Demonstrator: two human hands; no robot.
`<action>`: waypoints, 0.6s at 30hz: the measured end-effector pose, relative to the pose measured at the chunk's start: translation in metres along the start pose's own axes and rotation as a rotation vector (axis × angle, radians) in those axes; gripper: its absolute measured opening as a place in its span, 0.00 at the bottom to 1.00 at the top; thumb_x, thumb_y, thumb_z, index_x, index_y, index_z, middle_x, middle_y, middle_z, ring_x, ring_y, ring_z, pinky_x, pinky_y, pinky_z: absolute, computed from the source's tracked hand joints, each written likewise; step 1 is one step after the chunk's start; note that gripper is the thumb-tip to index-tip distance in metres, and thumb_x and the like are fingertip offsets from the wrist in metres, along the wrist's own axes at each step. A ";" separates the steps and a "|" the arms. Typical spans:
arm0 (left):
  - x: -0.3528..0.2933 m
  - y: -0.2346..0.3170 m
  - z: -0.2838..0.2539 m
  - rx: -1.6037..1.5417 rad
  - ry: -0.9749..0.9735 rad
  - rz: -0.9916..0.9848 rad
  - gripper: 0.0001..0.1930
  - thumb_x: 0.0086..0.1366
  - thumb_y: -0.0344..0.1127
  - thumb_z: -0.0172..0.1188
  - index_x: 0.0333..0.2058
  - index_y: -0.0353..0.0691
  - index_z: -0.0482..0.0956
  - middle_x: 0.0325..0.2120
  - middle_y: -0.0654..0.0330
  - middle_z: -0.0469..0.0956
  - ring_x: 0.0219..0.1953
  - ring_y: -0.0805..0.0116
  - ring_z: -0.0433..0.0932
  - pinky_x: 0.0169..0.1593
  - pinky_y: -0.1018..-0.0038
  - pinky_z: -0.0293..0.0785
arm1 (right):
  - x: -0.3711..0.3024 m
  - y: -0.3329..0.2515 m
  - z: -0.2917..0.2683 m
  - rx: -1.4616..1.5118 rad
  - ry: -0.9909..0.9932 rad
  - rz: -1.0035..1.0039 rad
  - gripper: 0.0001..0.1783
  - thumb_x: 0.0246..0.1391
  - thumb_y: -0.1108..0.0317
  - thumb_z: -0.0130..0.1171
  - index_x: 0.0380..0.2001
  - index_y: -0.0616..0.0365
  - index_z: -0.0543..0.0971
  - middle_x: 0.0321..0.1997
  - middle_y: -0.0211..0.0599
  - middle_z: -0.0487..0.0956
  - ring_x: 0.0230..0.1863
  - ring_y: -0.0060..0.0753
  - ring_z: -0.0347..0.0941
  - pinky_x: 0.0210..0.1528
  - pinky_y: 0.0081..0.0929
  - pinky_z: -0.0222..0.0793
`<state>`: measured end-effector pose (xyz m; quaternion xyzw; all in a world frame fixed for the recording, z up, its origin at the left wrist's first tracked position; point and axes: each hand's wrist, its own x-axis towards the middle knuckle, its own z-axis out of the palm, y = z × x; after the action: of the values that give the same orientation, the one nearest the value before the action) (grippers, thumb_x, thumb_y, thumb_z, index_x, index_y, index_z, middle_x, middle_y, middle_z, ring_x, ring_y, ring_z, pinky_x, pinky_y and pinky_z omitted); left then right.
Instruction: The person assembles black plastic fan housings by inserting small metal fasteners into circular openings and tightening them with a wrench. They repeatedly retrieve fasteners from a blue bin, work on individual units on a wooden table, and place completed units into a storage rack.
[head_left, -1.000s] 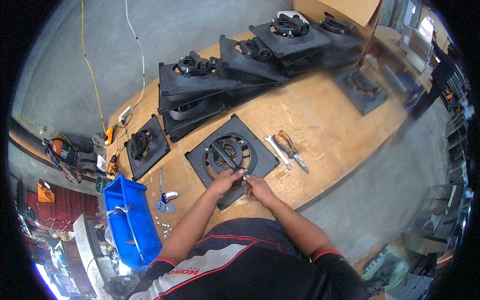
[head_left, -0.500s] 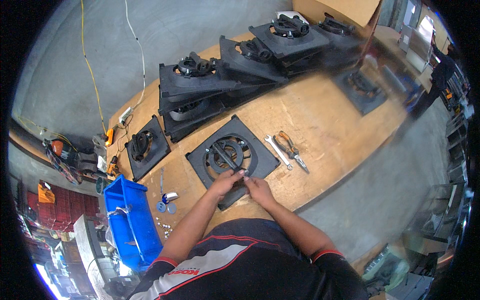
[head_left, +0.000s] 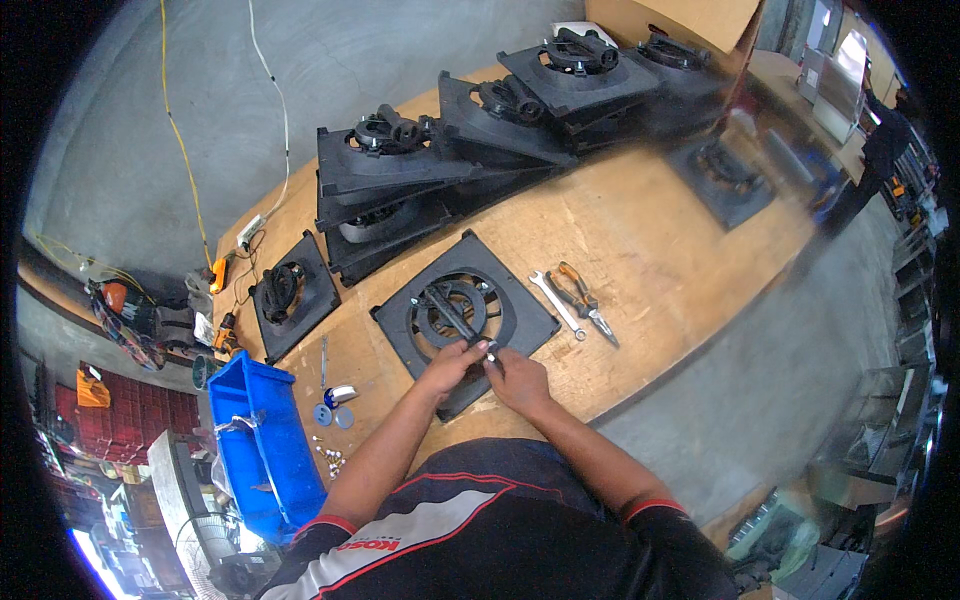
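Note:
A black square plate (head_left: 525, 318) with a round slotted opening lies on the wooden table in front of me. Over its opening, a black tube (head_left: 455, 315) on a ring slants toward me. My left hand (head_left: 455, 367) is closed around the near end of this tube. Beside it, my right hand (head_left: 520, 380) has its thumb and fingers pinched at the tube's tip. A small shiny piece (head_left: 491, 357) shows between the fingertips; its exact kind is too small to make out.
A combination wrench (head_left: 558, 305) and pliers (head_left: 585, 303) lie to the right. Stacked black plate assemblies (head_left: 390, 165) line the far side, and another assembly (head_left: 295, 298) sits at left. A blue bin (head_left: 255, 440) stands near small round parts (head_left: 335, 413) and a cordless drill (head_left: 228, 333).
My right hand has turned slightly and its fingers have curled in at the tube's tip, so the shiny piece shows more. My left hand and the plate have stayed put.

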<state>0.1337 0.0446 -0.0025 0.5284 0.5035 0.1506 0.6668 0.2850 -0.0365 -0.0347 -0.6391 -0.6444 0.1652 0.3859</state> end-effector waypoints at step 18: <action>0.004 -0.002 -0.003 -0.046 -0.070 -0.032 0.22 0.70 0.55 0.56 0.38 0.39 0.78 0.30 0.64 0.78 0.33 0.75 0.74 0.39 0.75 0.71 | 0.007 0.010 0.012 1.206 -0.411 0.894 0.19 0.63 0.52 0.53 0.35 0.60 0.76 0.25 0.45 0.79 0.26 0.49 0.77 0.28 0.44 0.69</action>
<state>0.1327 0.0485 -0.0058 0.5097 0.4846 0.1328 0.6984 0.2845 -0.0252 -0.0470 -0.4746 -0.1829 0.7421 0.4365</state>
